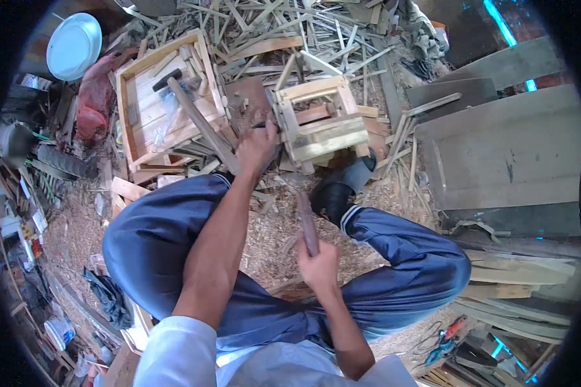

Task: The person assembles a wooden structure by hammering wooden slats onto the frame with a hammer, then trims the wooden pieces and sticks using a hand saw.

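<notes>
Near the center, beside a wooden frame, a dark object is gripped by the left hand, a brown handle by the right hand.

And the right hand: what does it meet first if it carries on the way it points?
Led by the wooden-handled tool it holds, the right hand would probably meet the wooden frame, near its lower left corner. Depth is unclear, so it might pass above.
</notes>
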A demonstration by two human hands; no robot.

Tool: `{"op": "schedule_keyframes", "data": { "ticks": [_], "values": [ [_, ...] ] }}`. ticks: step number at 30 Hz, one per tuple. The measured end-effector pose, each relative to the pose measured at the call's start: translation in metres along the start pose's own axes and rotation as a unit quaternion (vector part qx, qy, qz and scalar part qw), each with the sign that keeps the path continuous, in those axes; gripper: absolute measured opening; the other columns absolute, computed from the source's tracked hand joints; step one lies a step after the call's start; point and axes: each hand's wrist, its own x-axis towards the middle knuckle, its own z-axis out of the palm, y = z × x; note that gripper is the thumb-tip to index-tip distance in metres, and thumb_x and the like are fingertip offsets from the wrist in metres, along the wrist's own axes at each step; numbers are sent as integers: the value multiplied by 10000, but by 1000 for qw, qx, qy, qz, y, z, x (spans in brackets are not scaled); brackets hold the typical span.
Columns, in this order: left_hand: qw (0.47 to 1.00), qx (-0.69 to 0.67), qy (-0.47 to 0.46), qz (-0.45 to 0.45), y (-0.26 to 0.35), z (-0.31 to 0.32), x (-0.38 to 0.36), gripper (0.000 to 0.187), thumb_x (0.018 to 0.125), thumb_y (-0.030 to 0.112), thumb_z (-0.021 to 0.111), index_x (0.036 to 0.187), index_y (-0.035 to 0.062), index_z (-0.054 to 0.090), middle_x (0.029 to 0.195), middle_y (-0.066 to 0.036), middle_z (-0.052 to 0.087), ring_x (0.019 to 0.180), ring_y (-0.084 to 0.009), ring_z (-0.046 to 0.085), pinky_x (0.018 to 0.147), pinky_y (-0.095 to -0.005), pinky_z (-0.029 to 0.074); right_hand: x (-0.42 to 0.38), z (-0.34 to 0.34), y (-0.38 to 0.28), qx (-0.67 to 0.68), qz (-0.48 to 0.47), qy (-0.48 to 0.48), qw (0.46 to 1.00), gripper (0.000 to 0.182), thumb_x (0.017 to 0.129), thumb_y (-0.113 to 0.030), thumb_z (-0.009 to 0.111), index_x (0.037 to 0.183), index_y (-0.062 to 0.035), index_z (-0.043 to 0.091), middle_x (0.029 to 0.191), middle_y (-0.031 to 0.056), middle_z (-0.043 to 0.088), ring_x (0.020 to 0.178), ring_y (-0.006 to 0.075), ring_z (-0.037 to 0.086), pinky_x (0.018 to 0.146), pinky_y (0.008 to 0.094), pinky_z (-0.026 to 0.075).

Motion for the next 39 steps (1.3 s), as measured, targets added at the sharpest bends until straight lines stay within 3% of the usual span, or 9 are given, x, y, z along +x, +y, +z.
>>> {"op": "schedule_keyframes", "data": {
  "ticks": [4,5,8,10,12,24,29,32,39],
  "values": [
    [998,29,41,46,5,-2,0,578,929,468,350,823,22,702,810,-248,655,779,-448,642,743,-520,508,-26,-10,7,66,-19,14,997,197,828,-164,650,762,21,649,595,206,585,581,312,655,523,353,458],
    [1000,4,16,6,4,0,2,583,931,462,346,795,17,698,806,-249,652,771,-447,642,744,-517,508,-19,0,12,96,-71,31,992,333,883,-206,635,650,30,599,469,85,470,465,79,467,446,343,370],
    [1000,-9,-9,22,3,-2,0,583,932,459,342,795,17,697,812,-250,650,772,-447,641,741,-512,509,7,9,9,-3,-81,43,996,329,880,-196,635,647,33,594,473,95,481,479,71,490,450,333,380],
    [999,17,15,40,3,-9,-6,580,935,452,345,797,10,694,821,-253,649,774,-452,638,739,-513,510,-17,3,24,67,-62,38,995,324,874,-190,642,645,33,590,479,130,483,455,97,495,450,333,381],
    [998,33,32,32,3,-2,-2,543,935,451,381,792,26,689,782,-260,636,792,-465,622,743,-515,492,-25,-3,33,84,-66,37,994,211,823,-209,651,757,-9,660,614,214,582,615,379,631,534,396,472],
    [1000,-20,0,21,3,-4,-1,546,919,474,391,788,51,711,786,-253,646,774,-454,635,757,-514,506,22,5,-2,-21,-41,-22,999,207,836,-188,617,779,-1,685,616,229,581,638,402,626,575,435,500],
    [982,-27,138,125,-5,8,3,517,925,415,405,754,21,693,748,-253,631,725,-448,634,726,-507,511,-22,-5,27,46,-54,10,997,236,842,-237,630,788,-12,678,641,229,593,665,395,636,573,421,495],
    [998,0,12,55,2,-2,-2,515,925,414,396,781,18,693,776,-260,632,749,-444,635,737,-505,509,23,8,0,15,-10,-29,999,200,828,-220,645,863,-32,706,648,225,602,650,374,649,575,417,505],
    [1000,1,1,22,6,-5,-5,524,924,440,384,833,29,696,855,-261,641,830,-452,626,793,-505,492,11,4,19,3,-77,12,997,266,838,-236,623,740,8,665,599,242,549,562,383,611,519,412,465]
  ]
}}
